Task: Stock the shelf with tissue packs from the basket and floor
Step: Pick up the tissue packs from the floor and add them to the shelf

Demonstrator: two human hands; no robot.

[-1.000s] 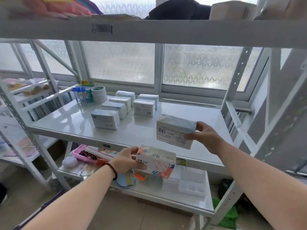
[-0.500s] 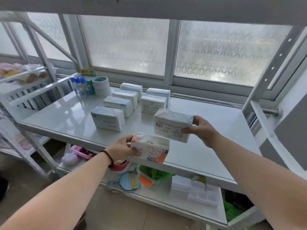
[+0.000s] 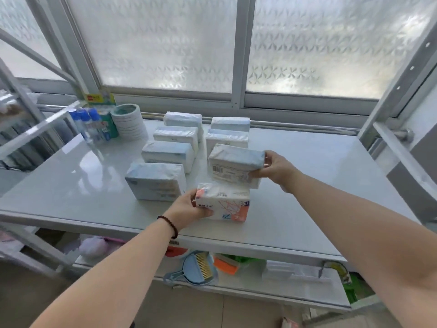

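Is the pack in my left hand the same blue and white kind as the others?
No, the pack in the left hand has orange and pink markings, unlike the blue-and-white packs.

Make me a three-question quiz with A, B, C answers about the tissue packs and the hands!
1. Where is the orange-patterned pack?
A. Near the shelf's front edge
B. By the window
C. On the floor

2. How many blue packs stand in the left row?
A. Two
B. Four
C. Seven

3. What is the right hand doing?
A. Hanging empty
B. Holding a blue pack
C. Holding a brush

Answers: 1 A, the left hand holds it near the front edge. 2 B, four stand front to back. 3 B, its fingers grip the pack's end.
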